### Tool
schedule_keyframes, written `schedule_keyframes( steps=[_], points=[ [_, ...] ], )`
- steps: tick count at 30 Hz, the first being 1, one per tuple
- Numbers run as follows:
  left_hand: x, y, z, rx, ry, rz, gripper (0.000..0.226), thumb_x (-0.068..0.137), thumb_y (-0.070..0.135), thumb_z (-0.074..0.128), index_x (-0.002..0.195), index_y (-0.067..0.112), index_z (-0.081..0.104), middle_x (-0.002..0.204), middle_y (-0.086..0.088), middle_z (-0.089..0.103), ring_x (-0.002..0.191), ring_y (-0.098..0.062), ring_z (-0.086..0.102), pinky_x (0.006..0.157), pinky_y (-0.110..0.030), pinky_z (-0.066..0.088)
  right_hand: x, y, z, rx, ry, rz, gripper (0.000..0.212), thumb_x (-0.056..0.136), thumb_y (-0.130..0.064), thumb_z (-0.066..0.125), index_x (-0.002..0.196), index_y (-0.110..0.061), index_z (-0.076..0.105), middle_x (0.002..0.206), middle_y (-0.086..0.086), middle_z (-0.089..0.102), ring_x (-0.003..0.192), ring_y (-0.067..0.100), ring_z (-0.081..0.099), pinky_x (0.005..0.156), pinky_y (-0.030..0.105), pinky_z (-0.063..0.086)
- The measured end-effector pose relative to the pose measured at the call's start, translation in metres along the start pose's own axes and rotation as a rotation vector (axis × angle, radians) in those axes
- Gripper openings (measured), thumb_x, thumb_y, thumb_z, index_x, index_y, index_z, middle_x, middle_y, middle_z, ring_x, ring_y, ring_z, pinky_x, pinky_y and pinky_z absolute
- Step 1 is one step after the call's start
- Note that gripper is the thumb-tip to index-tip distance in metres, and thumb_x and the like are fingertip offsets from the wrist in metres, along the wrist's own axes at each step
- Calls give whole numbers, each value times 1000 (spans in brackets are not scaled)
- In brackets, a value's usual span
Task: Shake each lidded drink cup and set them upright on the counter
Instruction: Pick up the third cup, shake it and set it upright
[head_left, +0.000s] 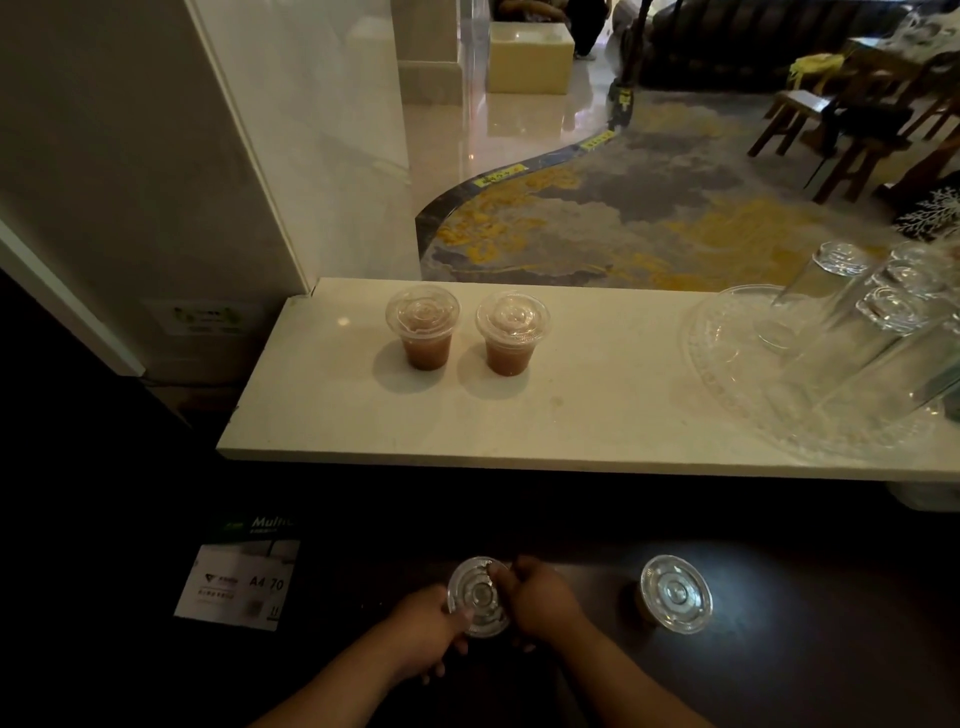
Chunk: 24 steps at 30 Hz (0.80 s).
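Two lidded clear cups of brown drink stand upright side by side on the pale counter (571, 415): the left cup (423, 332) and the right cup (511, 335). Low on the dark surface, a third lidded cup (477, 595) sits between my hands. My left hand (426, 636) grips its left side and my right hand (540, 600) holds its right side, fingers on the lid rim. A fourth lidded cup (674, 593) stands upright to the right, apart from my hands.
A clear glass tray (727, 358) with several upturned drinking glasses (862, 332) fills the counter's right end. A paper ream package (239, 577) lies on the dark surface at left. A wall and glass panel close the counter's left end.
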<state>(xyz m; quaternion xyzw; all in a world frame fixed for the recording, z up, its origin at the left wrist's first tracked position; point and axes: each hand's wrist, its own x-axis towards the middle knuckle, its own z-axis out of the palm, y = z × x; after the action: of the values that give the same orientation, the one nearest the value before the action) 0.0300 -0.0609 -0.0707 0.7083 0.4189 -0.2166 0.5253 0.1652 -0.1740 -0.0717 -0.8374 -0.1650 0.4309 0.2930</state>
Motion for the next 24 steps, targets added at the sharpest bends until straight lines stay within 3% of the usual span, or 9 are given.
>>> schedule_keyframes(
  steps=[3, 6, 9, 11, 13, 17, 19, 22, 24],
  points=[
    [-2, 3, -10, 41, -14, -21, 27, 100, 43, 64, 115, 21, 59, 87, 3, 69, 47, -6, 56, 42, -21, 46, -2, 6, 2, 69, 38, -13, 37, 100, -51, 55, 100, -15, 62, 80, 0, 70, 48, 13, 64, 39, 28, 53],
    [1, 9, -20, 65, 93, -70, 46, 90, 62, 66, 105, 20, 56, 85, 1, 67, 54, -11, 59, 45, -20, 47, -10, 17, 3, 95, 71, 10, 42, 101, -57, 46, 105, -21, 66, 82, -6, 67, 70, 6, 66, 65, 25, 59],
    [12, 17, -23, 32, 216, 8, 41, 95, 64, 57, 101, 24, 58, 87, 2, 69, 62, -13, 62, 50, -24, 50, -28, 27, 8, 86, 29, 34, 38, 100, -58, 49, 94, -24, 64, 83, -10, 67, 78, 0, 63, 61, 9, 46],
    [20, 19, -24, 130, 244, 105, 30, 98, 56, 56, 94, 26, 58, 85, 5, 66, 70, -12, 63, 62, -29, 54, -31, 32, 14, 69, -33, -17, 30, 101, -53, 51, 98, -29, 68, 82, -16, 67, 83, -2, 65, 59, 2, 39],
    [25, 18, -26, 232, 240, 133, 24, 100, 49, 56, 91, 27, 58, 84, 7, 64, 77, -13, 63, 72, -30, 53, -30, 30, 15, 59, -49, -38, 30, 103, -48, 51, 111, -27, 71, 83, -17, 67, 79, -8, 63, 58, 0, 40],
    [24, 7, -26, 263, 154, 91, 24, 103, 46, 53, 91, 25, 55, 80, 4, 62, 65, -12, 57, 62, -32, 51, -17, 20, 6, 56, -47, -7, 26, 104, -46, 51, 97, -25, 64, 75, -8, 66, 49, 0, 63, 43, 19, 50],
    [18, 2, -19, 249, 68, 60, 18, 106, 41, 49, 99, 25, 55, 83, 4, 64, 57, -9, 55, 52, -25, 48, -10, 11, 1, 35, -42, -18, 26, 105, -42, 49, 88, -25, 59, 75, -3, 67, 40, 3, 60, 38, 24, 51],
    [8, 1, -7, 165, -6, 37, 18, 108, 37, 48, 116, 23, 56, 84, 3, 68, 47, -6, 53, 42, -19, 42, 0, 2, -5, 1, -40, 3, 31, 103, -45, 53, 101, -16, 59, 86, 8, 74, 39, 15, 61, 36, 28, 50],
    [7, 2, -4, 131, -20, 39, 16, 108, 36, 48, 116, 25, 55, 84, 2, 68, 46, -6, 53, 41, -20, 41, 2, -2, -6, -10, -44, 9, 35, 102, -46, 55, 106, -12, 57, 78, 6, 71, 37, 15, 59, 34, 27, 47]
  ],
)
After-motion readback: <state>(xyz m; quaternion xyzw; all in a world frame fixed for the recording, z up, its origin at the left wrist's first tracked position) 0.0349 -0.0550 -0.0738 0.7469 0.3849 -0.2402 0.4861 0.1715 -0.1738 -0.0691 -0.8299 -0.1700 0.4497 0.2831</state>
